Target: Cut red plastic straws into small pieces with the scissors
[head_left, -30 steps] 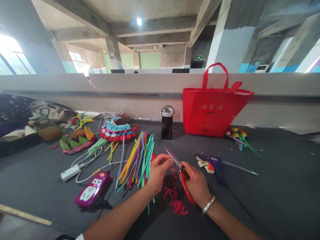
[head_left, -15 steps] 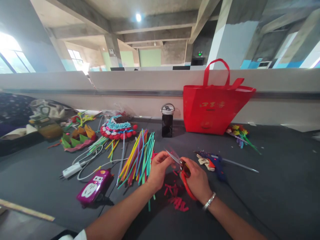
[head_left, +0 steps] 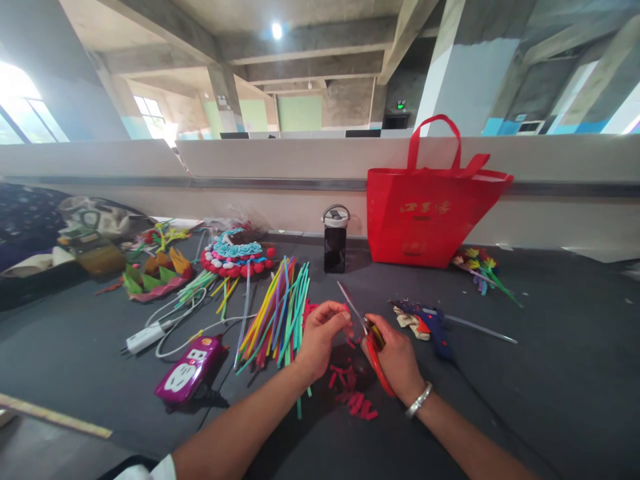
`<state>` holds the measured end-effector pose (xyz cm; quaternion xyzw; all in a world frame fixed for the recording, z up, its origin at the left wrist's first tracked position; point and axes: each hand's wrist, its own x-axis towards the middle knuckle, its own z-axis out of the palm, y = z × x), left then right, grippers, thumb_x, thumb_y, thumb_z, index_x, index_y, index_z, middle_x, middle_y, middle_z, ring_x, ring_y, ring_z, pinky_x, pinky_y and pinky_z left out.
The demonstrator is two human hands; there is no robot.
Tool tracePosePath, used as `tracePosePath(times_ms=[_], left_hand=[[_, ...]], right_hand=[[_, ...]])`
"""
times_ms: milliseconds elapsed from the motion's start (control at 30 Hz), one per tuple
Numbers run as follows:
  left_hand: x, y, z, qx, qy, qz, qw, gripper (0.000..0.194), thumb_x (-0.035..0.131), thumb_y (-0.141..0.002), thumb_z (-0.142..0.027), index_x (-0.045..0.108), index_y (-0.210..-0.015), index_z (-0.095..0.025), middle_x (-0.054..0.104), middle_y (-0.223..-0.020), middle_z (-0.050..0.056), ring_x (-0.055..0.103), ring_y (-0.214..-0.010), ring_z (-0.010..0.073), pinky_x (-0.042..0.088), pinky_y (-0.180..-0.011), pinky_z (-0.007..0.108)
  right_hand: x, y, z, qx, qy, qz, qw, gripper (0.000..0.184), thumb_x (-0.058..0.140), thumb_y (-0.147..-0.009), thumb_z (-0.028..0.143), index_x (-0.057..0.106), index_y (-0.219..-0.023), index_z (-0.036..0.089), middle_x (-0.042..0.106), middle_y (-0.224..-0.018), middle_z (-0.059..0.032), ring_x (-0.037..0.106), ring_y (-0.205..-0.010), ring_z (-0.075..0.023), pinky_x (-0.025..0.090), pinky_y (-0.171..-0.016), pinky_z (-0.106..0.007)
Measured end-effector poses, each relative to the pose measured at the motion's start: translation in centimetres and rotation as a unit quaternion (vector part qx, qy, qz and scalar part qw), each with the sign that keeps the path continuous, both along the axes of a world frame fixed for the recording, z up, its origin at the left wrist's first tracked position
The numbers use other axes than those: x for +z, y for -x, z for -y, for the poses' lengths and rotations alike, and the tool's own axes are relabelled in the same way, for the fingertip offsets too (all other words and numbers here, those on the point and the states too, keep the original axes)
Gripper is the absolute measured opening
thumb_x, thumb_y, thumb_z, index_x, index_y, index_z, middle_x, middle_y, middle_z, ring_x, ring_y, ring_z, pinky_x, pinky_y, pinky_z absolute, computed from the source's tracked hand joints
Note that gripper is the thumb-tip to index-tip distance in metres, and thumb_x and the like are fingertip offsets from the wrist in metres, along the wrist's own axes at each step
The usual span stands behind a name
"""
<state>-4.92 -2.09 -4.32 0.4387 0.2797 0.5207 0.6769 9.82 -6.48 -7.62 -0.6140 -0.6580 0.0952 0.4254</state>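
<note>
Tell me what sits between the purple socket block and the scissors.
In the head view, going from the purple socket block to the scissors: mainly coloured sticks, then the left hand.

Left forearm (head_left: 240,423) slants up and rightward from bottom edge; right forearm (head_left: 463,433) slants up and leftward. Left grip (head_left: 320,339) pinched, thumb and index finger drawn together, other fingers curled. Right grip (head_left: 399,363) closed, fingers curled inward, back of hand showing. Both near each other, not touching.
</note>
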Motion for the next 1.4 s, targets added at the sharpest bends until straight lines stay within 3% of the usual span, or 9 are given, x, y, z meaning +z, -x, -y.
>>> tracePosePath(times_ms=[200, 367, 500, 733, 1000, 1100, 1233, 1400], left_hand=[[-0.5, -0.1, -0.2, -0.105, 0.061, 0.013, 0.993, 0.009, 0.068, -0.070, -0.021, 0.061, -0.074, -0.015, 0.057, -0.060, -0.002, 0.053, -0.049, 0.0091, 0.043, -0.052, 0.023], [-0.9, -0.2, 0.1, -0.185, 0.073, -0.042, 0.979, 0.010, 0.068, -0.069, -0.022, 0.062, -0.074, -0.015, 0.057, -0.060, 0.000, 0.051, -0.049, 0.0091, 0.044, -0.050, 0.022], [-1.0, -0.3, 0.3, -0.198, 0.063, -0.092, 0.974, 0.010, 0.067, -0.069, -0.022, 0.060, -0.068, -0.014, 0.054, -0.057, -0.001, 0.047, -0.045, 0.0071, 0.040, -0.046, 0.020], [-0.9, -0.1, -0.1, -0.213, 0.104, -0.066, 0.969, 0.009, 0.067, -0.067, -0.020, 0.060, -0.070, -0.015, 0.051, -0.055, -0.002, 0.044, -0.044, 0.0068, 0.038, -0.044, 0.021], [-1.0, 0.1, -0.2, -0.253, 0.130, -0.051, 0.957, 0.013, 0.069, -0.067, -0.022, 0.060, -0.070, -0.014, 0.050, -0.057, -0.002, 0.043, -0.045, 0.0063, 0.035, -0.044, 0.020], [-1.2, 0.1, -0.3, -0.232, 0.100, -0.070, 0.965, 0.014, 0.068, -0.071, -0.026, 0.061, -0.073, -0.014, 0.052, -0.060, -0.001, 0.046, -0.048, 0.0073, 0.039, -0.047, 0.021], [-1.3, -0.1, -0.3, -0.147, 0.006, -0.130, 0.981, 0.016, 0.071, -0.071, -0.027, 0.062, -0.076, -0.015, 0.057, -0.064, -0.001, 0.048, -0.050, 0.0064, 0.039, -0.052, 0.020], [-1.1, -0.3, -0.1, -0.112, -0.034, -0.182, 0.976, 0.021, 0.073, -0.069, -0.031, 0.064, -0.074, -0.014, 0.057, -0.062, -0.002, 0.048, -0.048, 0.0060, 0.037, -0.049, 0.019]], right_hand=[[0.5, -0.6, -0.4, 0.006, -0.040, -0.138, 0.990, 0.031, 0.057, -0.083, 0.033, 0.057, -0.111, 0.019, 0.068, -0.090, -0.0050, 0.064, -0.075, -0.0174, 0.052, -0.072, -0.031], [2.0, -0.4, -0.1, 0.060, -0.040, -0.247, 0.966, 0.034, 0.057, -0.082, 0.031, 0.052, -0.114, 0.022, 0.065, -0.088, -0.0025, 0.063, -0.074, -0.0156, 0.054, -0.068, -0.029], [2.5, -0.1, -0.1, 0.097, -0.007, -0.270, 0.958, 0.032, 0.060, -0.077, 0.029, 0.056, -0.107, 0.020, 0.064, -0.081, -0.0005, 0.062, -0.069, -0.0149, 0.052, -0.064, -0.028], [2.3, -1.2, -0.8, 0.058, 0.000, -0.377, 0.924, 0.034, 0.062, -0.077, 0.035, 0.053, -0.107, 0.020, 0.056, -0.072, 0.0045, 0.049, -0.050, -0.0082, 0.043, -0.045, -0.020], [2.6, -0.3, 0.0, 0.147, 0.010, -0.315, 0.938, 0.034, 0.059, -0.079, 0.034, 0.051, -0.110, 0.022, 0.066, -0.083, 0.0000, 0.061, -0.065, -0.0135, 0.052, -0.062, -0.027], [2.9, -0.2, 0.0, 0.122, -0.003, -0.295, 0.948, 0.031, 0.060, -0.077, 0.030, 0.054, -0.106, 0.021, 0.065, -0.079, 0.0005, 0.062, -0.067, -0.0144, 0.052, -0.062, -0.027], [2.8, -0.7, -0.4, 0.071, 0.010, -0.279, 0.958, 0.032, 0.059, -0.075, 0.029, 0.056, -0.106, 0.019, 0.065, -0.077, -0.0002, 0.059, -0.061, -0.0129, 0.047, -0.053, -0.023], [2.2, -0.7, -0.7, 0.079, 0.018, -0.289, 0.954, 0.034, 0.059, -0.075, 0.026, 0.056, -0.108, 0.018, 0.066, -0.077, 0.0000, 0.058, -0.059, -0.0118, 0.046, -0.051, -0.022]])
